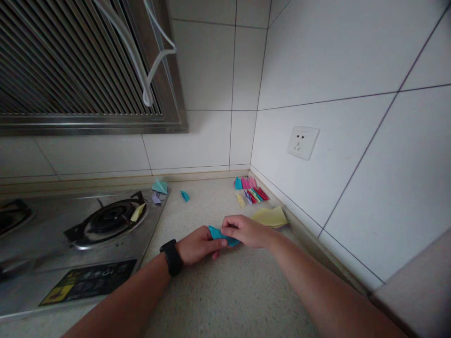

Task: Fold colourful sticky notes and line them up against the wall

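Between my two hands is a folded piece of blue paper [230, 241], held just above the speckled counter [225, 295]. My left hand [199, 245], with a black watch on its wrist, is closed on the paper's left part, thumb along its front. My right hand [244, 230] pinches the paper from the right and above, its fingertips bent over the edge. Fingers cover part of the paper, so its full shape is hidden. Behind my right hand lies a stack of yellow paper sheets [271, 217].
Several small folded papers in pink, red, blue and yellow [252, 188] sit in the back corner. A blue folded piece [185, 195] lies apart. On the left is a gas stove [116, 249] with paper pieces on it. A range hood [105, 124] hangs above; a socket [303, 142] is on the wall.
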`<move>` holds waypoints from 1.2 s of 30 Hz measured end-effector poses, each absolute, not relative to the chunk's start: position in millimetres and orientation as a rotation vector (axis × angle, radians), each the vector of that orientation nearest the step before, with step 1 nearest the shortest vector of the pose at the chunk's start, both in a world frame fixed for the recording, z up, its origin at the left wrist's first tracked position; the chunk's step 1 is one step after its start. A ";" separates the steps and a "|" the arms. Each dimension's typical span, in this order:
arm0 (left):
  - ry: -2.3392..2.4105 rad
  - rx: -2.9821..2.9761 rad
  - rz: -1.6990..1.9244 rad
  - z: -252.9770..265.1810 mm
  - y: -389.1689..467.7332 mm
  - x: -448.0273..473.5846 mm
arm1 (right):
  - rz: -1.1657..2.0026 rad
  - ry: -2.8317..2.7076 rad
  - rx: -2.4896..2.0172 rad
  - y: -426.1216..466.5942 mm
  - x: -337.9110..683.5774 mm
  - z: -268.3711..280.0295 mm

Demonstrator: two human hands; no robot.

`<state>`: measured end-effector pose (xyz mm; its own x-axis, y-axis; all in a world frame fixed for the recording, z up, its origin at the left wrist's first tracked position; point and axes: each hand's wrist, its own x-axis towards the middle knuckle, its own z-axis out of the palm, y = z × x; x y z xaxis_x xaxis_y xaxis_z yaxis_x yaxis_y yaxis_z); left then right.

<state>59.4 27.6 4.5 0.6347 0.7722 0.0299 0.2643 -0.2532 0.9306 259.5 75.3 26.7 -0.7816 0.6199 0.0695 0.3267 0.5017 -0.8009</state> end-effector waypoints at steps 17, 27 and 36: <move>0.848 1.844 0.616 4.0 27.6 58.5 | 1.146 -2.385 -0.767 76.3 260.6 25.8; 0.842 1.826 0.621 2.9 27.6 57.9 | 1.191 -2.368 -0.747 77.3 260.4 25.7; 0.820 1.752 0.640 4.7 25.9 60.3 | 1.255 -2.325 -0.769 79.0 259.3 20.7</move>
<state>60.3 25.9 4.7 0.6222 0.7822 0.0325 0.2212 -0.2155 0.9511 259.3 79.0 20.7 -0.7748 0.6276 0.0754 0.2813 0.4491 -0.8480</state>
